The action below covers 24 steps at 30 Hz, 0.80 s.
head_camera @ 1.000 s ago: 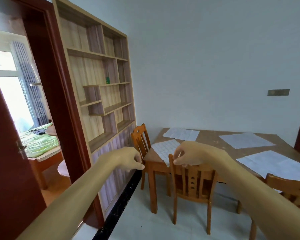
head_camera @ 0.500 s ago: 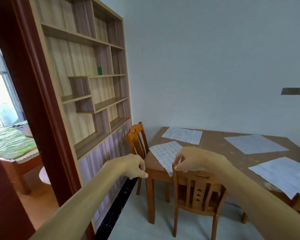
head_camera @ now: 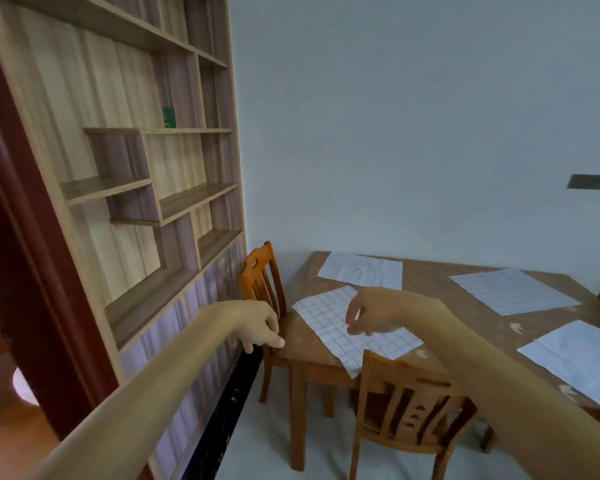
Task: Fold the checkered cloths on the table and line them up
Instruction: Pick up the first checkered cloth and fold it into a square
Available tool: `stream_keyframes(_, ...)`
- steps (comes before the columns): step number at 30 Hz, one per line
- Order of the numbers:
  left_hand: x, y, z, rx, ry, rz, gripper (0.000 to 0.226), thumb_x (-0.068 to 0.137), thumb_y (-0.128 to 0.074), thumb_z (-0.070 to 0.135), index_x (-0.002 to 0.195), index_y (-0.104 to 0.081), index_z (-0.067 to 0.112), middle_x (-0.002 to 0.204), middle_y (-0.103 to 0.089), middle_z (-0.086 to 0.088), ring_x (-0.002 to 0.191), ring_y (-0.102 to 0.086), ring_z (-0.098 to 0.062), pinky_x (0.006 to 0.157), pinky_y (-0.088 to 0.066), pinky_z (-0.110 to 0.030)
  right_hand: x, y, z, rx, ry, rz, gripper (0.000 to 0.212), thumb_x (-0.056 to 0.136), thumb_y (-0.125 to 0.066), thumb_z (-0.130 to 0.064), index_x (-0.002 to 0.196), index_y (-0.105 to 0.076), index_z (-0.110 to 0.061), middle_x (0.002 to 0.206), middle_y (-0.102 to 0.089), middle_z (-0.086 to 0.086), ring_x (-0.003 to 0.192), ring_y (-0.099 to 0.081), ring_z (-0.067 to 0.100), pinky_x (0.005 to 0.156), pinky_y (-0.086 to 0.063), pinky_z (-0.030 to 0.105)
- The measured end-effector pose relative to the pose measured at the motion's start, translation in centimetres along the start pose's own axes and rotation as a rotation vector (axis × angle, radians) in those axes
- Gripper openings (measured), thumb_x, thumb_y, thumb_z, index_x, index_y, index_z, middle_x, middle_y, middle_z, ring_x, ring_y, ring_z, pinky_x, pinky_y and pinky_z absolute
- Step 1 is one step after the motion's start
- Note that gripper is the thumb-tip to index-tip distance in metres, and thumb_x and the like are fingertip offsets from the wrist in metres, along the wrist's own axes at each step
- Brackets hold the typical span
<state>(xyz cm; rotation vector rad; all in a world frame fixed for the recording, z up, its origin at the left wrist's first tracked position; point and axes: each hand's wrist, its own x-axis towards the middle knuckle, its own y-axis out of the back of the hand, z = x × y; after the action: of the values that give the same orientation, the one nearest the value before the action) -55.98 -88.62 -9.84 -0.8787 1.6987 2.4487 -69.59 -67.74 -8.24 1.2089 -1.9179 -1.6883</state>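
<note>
1. Four checkered cloths (head_camera: 354, 327) lie unfolded on the table (head_camera: 465, 317) — nearest at six o'clock.
2. Left hand (head_camera: 257, 327) and right hand (head_camera: 378, 315) hover loosely open, empty.
3. Risk: the overhanging corner slides off if tugged.

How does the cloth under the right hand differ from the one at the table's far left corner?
The near cloth lies skewed, one corner hanging off the table; the far cloth lies wholly on it. The right hand hovers at the near cloth; the far cloth is untouched. Both are unfolded, pale and checkered.
</note>
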Motion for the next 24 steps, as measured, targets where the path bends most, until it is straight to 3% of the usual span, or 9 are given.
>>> stream_keyframes(3,3.0,0.5,-2.2,-0.024,0.006,-0.037,0.052,0.095,-0.059,0.047,0.139,-0.053,0.019,0.125,-0.066,-0.007,0.097,-0.072,-0.017,0.097,-0.055,-0.041,3.1,0.1,-0.3,0.021,0.0,-0.014,0.027,0.094,-0.064,-0.035,0.118,-0.069,-0.023,0.079,-0.057,-0.018,0.089,-0.066,0.008,0.071,-0.042,0.019)
stream_keyframes(5,4.8,0.9,-3.3,-0.04,0.007,-0.044,0.052,0.096,-0.059,0.046,0.139,-0.052,0.018,0.126,-0.065,-0.008,0.099,-0.071,-0.018,0.095,-0.056,-0.04,5.1,0.0,-0.1,0.013,-0.008,-0.042,0.027,0.095,-0.063,-0.034,0.119,-0.068,-0.023,0.082,-0.056,-0.017,0.09,-0.066,0.009,0.076,-0.043,0.021)
stream_keyframes(11,11.2,2.4,-4.5,-0.044,0.03,-0.112,0.051,0.096,-0.059,0.044,0.139,-0.052,0.017,0.13,-0.063,-0.01,0.103,-0.07,-0.021,0.095,-0.055,-0.039,11.3,0.6,3.0,-0.017,-0.061,-0.123,0.033,0.096,-0.063,-0.03,0.128,-0.062,-0.022,0.108,-0.07,-0.003,0.099,-0.07,0.014,0.083,-0.044,0.024)
stream_keyframes(13,13.7,3.3,-4.1,-0.026,0.027,-0.094,0.05,0.097,-0.059,0.043,0.139,-0.053,0.018,0.131,-0.062,-0.008,0.101,-0.07,-0.019,0.088,-0.057,-0.035,13.3,1.3,4.7,-0.015,-0.08,-0.127,0.035,0.096,-0.062,-0.029,0.13,-0.06,-0.021,0.107,-0.069,-0.002,0.1,-0.07,0.015,0.08,-0.044,0.022)
stream_keyframes(16,18.3,5.3,-3.0,-0.011,0.027,-0.055,0.048,0.096,-0.059,0.045,0.137,-0.054,0.02,0.129,-0.063,-0.005,0.097,-0.071,-0.016,0.084,-0.058,-0.033,17.1,2.3,7.4,-0.028,-0.073,-0.114,0.037,0.097,-0.061,-0.03,0.132,-0.06,-0.021,0.087,-0.062,-0.011,0.093,-0.067,0.012,0.077,-0.042,0.021)
stream_keyframes(20,25.0,7.2,-0.1,0.005,0.016,-0.043,0.046,0.096,-0.058,0.046,0.135,-0.055,0.022,0.127,-0.062,-0.002,0.094,-0.07,-0.013,0.086,-0.057,-0.032,22.4,4.3,11.3,-0.018,-0.057,-0.124,0.038,0.097,-0.061,-0.033,0.132,-0.061,-0.02,0.105,-0.07,-0.001,0.099,-0.069,0.015,0.083,-0.043,0.023)
stream_keyframes(24,31.0,8.1,2.8,0.02,-0.013,-0.093,0.046,0.096,-0.056,0.046,0.135,-0.056,0.023,0.127,-0.062,-0.001,0.09,-0.069,-0.012,0.086,-0.057,-0.033,27.8,6.4,16.8,-0.003,-0.053,-0.119,0.036,0.095,-0.063,-0.036,0.128,-0.063,-0.023,0.087,-0.063,-0.009,0.09,-0.069,0.012,0.081,-0.046,0.025)
